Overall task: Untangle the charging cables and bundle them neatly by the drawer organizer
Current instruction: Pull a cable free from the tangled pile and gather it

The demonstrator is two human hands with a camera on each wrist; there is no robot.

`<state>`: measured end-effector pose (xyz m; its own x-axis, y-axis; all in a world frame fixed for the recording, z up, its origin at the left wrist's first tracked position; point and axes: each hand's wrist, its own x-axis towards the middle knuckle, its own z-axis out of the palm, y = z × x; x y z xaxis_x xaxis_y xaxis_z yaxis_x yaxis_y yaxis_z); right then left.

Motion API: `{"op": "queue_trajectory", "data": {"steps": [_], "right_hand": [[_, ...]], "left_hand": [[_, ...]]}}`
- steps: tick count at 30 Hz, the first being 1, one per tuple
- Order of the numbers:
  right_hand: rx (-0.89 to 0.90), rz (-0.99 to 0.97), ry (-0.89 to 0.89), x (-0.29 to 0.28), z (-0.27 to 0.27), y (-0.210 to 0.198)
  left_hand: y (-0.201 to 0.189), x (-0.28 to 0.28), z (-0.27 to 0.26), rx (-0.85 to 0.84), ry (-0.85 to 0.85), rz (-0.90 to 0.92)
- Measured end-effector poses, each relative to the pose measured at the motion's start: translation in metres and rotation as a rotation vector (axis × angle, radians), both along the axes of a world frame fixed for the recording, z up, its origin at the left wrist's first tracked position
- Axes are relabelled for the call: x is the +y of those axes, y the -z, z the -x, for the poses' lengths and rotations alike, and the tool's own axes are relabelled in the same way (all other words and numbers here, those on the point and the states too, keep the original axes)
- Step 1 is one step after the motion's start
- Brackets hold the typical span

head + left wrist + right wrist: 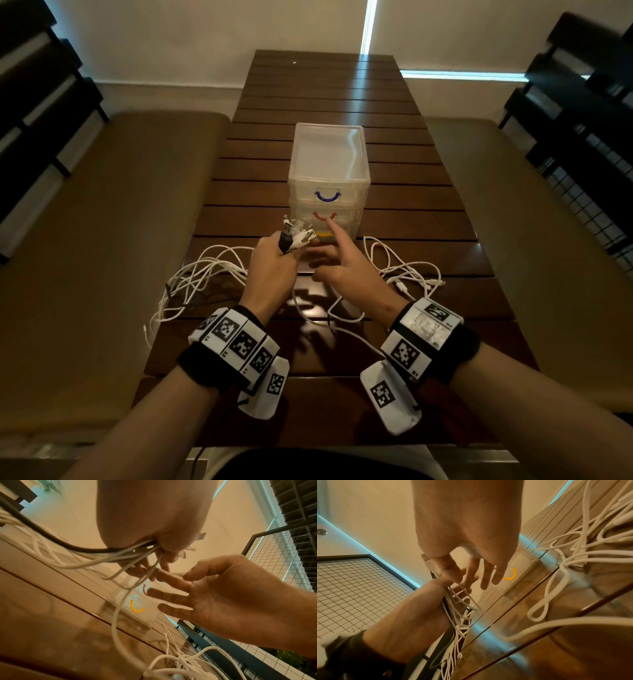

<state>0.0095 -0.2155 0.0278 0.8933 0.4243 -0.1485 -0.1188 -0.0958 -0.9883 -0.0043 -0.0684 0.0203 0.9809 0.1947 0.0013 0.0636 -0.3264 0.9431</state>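
Note:
My left hand [274,260] grips a bunch of cable ends [296,234], several white and one black, with the plugs sticking up out of the fist just in front of the clear drawer organizer [329,178]. From the fist the cables [96,555] trail down to a tangle [195,281] on the table's left. My right hand [339,263] hovers beside the left with fingers spread and straight, holding nothing; the index finger points toward the organizer's front. More white cable [407,270] lies in loops on the right. In the right wrist view the spread fingers [471,574] hang over the orange drawer handle [511,574].
The organizer has blue [327,196], red [323,216] and orange drawer handles and stands mid-table on dark wooden slats [325,85]. Cushioned benches [102,240] flank the table. Dark shelving stands at both sides. One white cable [342,322] crosses the table between my wrists.

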Motion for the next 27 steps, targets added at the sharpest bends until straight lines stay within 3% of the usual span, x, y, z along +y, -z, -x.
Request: {"op": "queue_trajectory", "data": {"steps": [4,6,9,11,16,21,25,27], "right_hand": [[0.014,0.410,-0.193,0.002,0.005,0.017],[-0.022,0.512,-0.328,0.001,0.010,0.024],[-0.074,0.559,-0.393,-0.005,0.011,0.026],[-0.019,0.530,-0.422,-0.010,0.008,0.022],[0.148,0.506,-0.699,-0.019,0.004,0.007],[-0.098,0.672,-0.545,-0.014,-0.013,0.004],[-0.247,0.771,-0.405,-0.005,-0.025,0.007],[-0.267,0.708,-0.333,-0.006,-0.027,0.005]], "left_hand": [[-0.010,-0.002,-0.002,-0.056,-0.086,0.148],[-0.016,-0.003,0.000,-0.082,-0.089,0.184],[-0.019,0.002,0.007,-0.146,-0.082,0.082],[-0.019,0.006,0.010,-0.156,-0.058,0.066],[-0.021,0.007,0.015,-0.214,-0.057,0.070],[-0.016,0.005,0.012,-0.167,-0.024,-0.040],[-0.013,0.000,0.011,-0.043,0.144,-0.158],[-0.011,-0.003,0.009,0.050,0.227,-0.309]]}}
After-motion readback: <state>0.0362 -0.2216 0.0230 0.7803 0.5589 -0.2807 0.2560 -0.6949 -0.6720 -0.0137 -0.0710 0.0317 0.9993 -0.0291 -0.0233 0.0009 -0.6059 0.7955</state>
